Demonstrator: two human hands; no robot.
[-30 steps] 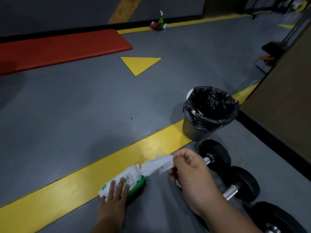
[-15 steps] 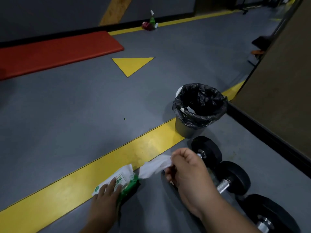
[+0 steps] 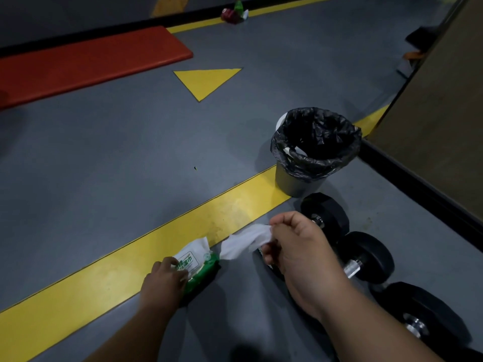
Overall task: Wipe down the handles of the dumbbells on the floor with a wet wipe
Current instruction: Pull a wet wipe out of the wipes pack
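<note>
- The wipe pack (image 3: pixel 194 262) is lying on the grey floor (image 3: pixel 104 158), partly overlapping the edge of the yellow stripe (image 3: pixel 156 246); its white label is carrying green printed characters, too small and angled to read with confidence.
- The left hand (image 3: pixel 164 279) is pressing down on the near end of the pack, fingers bent over its green side.
- The right hand (image 3: pixel 295 246) is pinching a white wet wipe (image 3: pixel 244 242) between thumb and curled fingers; the sheet is stretching limp and crumpled from the hand toward the pack's opening, its far corner sitting just beside the pack.
- Whether the sheet is touching the pack's opening cannot be told.
- The near dumbbell (image 3: pixel 350 246) is resting on the floor just behind the right hand: two round, matte black ends are joined by a shiny, knurled metal handle (image 3: pixel 352 267), most of it hidden by the hand.
- A second dumbbell (image 3: pixel 418 314) is lying nearer the lower right corner, showing a black end and a silver metal stub.
- A dark round bin (image 3: pixel 300 181), lined with a wrinkled, glossy black bag (image 3: pixel 316 142), is standing on the stripe just beyond the dumbbells.
- A flat red mat (image 3: pixel 86 61) is lying far across the floor, with a yellow triangle (image 3: pixel 206 79) marked between it and the bin.
- A green bottle (image 3: pixel 237 6) is standing by the far wall line, beside something red.
</note>
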